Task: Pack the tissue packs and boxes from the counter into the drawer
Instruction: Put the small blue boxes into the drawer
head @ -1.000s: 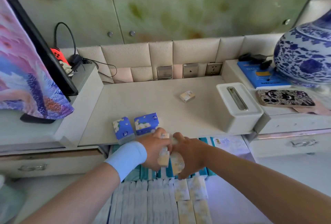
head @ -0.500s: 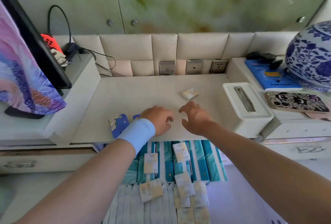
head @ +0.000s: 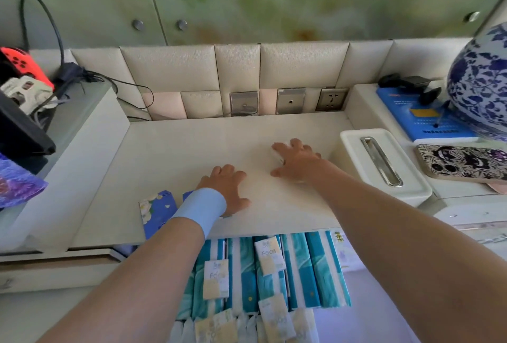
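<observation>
Head view. Over the last half second both hands have been carried forward from the desk (head: 192,148) edge. The right hand (head: 297,163) is now laid on the small tissue pack (head: 276,154) lying mid-desk. Its fingers (head: 295,145) are spread across the pack, and whether a grip has closed cannot be told. The left hand (head: 226,189) rests on bare desk, fingers loose, nothing held. The blue boxes (head: 157,209) lie just beside its wrist, untouched. The drawer (head: 362,318) below is already lined with teal packs (head: 301,268). Judged: the small pack is being collected next, and the blue boxes remain to be packed.
</observation>
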A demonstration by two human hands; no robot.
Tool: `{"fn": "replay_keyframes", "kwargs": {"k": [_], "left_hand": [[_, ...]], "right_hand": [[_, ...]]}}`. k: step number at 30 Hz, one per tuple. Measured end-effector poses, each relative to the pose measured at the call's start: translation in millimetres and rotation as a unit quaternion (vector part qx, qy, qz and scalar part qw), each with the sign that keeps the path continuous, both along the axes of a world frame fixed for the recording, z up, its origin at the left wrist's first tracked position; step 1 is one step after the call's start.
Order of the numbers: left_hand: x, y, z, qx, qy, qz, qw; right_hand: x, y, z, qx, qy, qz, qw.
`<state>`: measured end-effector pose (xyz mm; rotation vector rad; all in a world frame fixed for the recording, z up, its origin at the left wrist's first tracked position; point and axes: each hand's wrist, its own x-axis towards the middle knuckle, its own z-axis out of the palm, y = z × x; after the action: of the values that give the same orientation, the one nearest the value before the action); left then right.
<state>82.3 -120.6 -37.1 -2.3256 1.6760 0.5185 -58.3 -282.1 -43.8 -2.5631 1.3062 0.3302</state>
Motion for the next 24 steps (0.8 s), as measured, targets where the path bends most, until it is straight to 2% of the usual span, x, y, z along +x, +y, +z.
{"fn": "replay_keyframes", "kwargs": {"k": [6,11,15,18,22,24], "left_hand": [[-10.9,9.8,3.4,-0.025,-0.015,-0.02,0.999],[-34.0,27.9,15.1,-0.101,-0.065,-0.06,0.991],[-36.8,55.7,18.0,0.008,-0.079,0.03,0.996],[-25.9,75.4,24.1,0.043,-0.091,0.02,0.995],[-38.4,93.2,40.5,-0.026,-0.072,-0.02,0.997],[-54.7,101.6,48.9,-0.079,-0.033,-0.021,0.996]], "right_hand": [[-4.9,46.0,-9.2,-0.069,-0.022,0.024,0.997],[-29.6,93.0,-8.0,-0.05,-0.034,0.044,0.997],[-58.2,127.4,-0.5,-0.023,-0.036,0.067,0.997],[-80.0,151.6,3.2,0.009,-0.07,0.056,0.996],[-110.5,180.3,11.7,0.029,-0.103,0.035,0.994],[-127.3,191.7,15.0,0.029,-0.101,0.025,0.994]]}}
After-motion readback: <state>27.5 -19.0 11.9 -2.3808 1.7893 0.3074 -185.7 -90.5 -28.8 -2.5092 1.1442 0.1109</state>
